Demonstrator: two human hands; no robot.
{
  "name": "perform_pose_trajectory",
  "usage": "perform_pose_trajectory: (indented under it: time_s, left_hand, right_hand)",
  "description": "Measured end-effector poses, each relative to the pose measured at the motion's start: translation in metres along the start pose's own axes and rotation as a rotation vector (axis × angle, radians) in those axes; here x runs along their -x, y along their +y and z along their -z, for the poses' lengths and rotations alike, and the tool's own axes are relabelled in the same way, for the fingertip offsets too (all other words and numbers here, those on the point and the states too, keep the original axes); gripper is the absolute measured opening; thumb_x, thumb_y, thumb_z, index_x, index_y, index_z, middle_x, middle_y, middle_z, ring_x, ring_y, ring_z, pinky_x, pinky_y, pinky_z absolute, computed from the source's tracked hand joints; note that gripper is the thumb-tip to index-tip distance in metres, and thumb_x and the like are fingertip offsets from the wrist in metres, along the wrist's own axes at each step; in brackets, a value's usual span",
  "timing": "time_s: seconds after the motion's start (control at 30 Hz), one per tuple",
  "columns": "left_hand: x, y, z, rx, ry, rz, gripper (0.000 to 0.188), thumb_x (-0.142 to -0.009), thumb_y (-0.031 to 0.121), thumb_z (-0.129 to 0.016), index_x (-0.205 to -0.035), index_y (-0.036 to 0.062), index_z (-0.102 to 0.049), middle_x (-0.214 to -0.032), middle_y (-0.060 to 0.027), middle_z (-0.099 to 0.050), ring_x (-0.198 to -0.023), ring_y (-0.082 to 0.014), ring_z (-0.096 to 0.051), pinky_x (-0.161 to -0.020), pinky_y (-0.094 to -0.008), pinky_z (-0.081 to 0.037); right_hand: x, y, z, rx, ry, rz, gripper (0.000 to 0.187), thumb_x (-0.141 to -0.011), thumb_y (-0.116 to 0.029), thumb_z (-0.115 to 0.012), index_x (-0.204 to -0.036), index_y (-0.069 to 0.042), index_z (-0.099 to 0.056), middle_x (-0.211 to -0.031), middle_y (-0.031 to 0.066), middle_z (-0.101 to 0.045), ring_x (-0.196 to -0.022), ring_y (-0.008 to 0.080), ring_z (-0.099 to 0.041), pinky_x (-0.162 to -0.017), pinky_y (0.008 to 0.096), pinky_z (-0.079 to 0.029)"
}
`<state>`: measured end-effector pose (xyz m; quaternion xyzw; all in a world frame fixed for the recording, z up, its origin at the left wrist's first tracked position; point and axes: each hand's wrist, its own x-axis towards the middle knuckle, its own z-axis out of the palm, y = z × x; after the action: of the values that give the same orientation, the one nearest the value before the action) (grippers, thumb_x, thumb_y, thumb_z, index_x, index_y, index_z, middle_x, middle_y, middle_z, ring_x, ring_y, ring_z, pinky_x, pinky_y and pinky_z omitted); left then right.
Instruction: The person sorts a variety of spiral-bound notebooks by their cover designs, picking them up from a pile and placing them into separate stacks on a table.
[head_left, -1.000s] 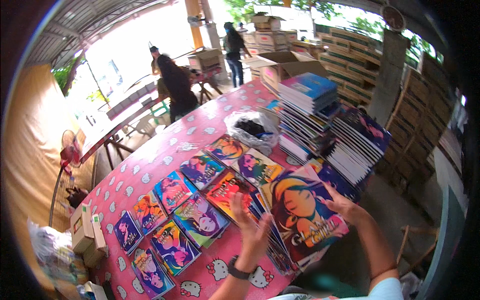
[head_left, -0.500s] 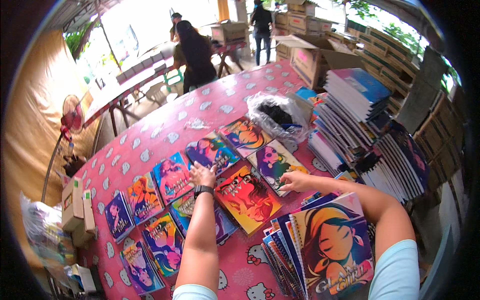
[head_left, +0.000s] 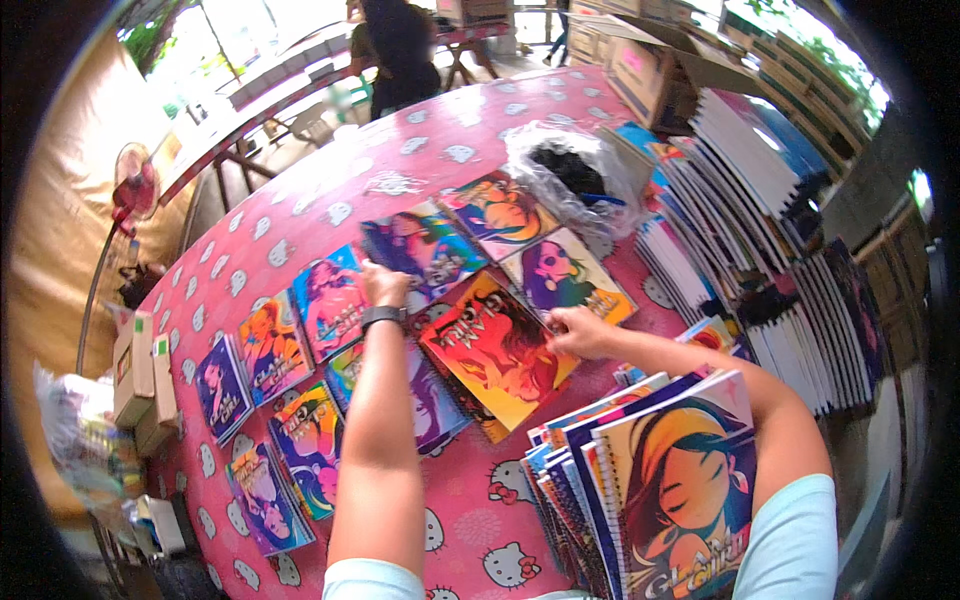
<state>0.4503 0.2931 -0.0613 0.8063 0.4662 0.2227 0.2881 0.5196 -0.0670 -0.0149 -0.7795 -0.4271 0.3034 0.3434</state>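
Several notebooks with colourful illustrated covers lie in rows on the pink table. My left hand [head_left: 386, 286] is closed at the lower left corner of a blue-purple notebook [head_left: 428, 250], beside a pink-figure notebook [head_left: 332, 300]. My right hand [head_left: 582, 332] has its fingers curled in between a red-yellow notebook [head_left: 495, 345] and a cream notebook with a green-haired figure [head_left: 568, 275]. Whatever its fingertips grip is hidden. Close to my right forearm stands a fanned stack of spiral notebooks [head_left: 675, 480], its top cover showing a figure with a yellow headband.
Tall stacks of spiral notebooks [head_left: 740, 220] stand on the right. A clear plastic bag [head_left: 575, 180] with dark contents sits at the table's far side, near an open carton [head_left: 640, 75]. Small boxes [head_left: 135, 370] and a fan [head_left: 135, 185] are at left. A person [head_left: 395, 55] is beyond the table.
The view has tilted down. My left hand has gone from spread fingers to closed at the blue-purple notebook's corner. My right hand has shifted toward the red-yellow notebook, its fingers more curled.
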Motion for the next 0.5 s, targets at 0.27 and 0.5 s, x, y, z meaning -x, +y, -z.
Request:
perform_pose_trajectory:
  time_s: [0.27, 0.5]
  left_hand:
    - [0.120, 0.095, 0.146, 1.389, -0.320, -0.061, 0.025, -0.081, 0.004, -0.055, -0.107, 0.0015, -0.052, -0.097, -0.0068, -0.060, -0.079, -0.0163, -0.059, -0.070, -0.0273, -0.048]
    - [0.301, 0.089, 0.226, 1.599, -0.571, 0.085, 0.025, -0.085, 0.017, -0.055, -0.107, 0.0051, -0.051, -0.090, -0.0040, -0.059, -0.077, -0.0112, -0.058, -0.069, -0.0262, -0.048]
  right_hand:
    - [0.124, -0.110, 0.174, 0.028, 0.653, 0.245, 0.024, -0.083, -0.012, -0.053, -0.100, 0.004, -0.054, -0.093, 0.0110, -0.059, -0.088, 0.0200, -0.057, -0.083, 0.0319, -0.044]
    - [0.310, -0.174, 0.081, -0.467, 0.771, 0.134, 0.043, -0.084, -0.020, -0.056, -0.118, 0.003, -0.046, -0.112, 0.0115, -0.053, -0.103, 0.0213, -0.052, -0.093, 0.0333, -0.039]
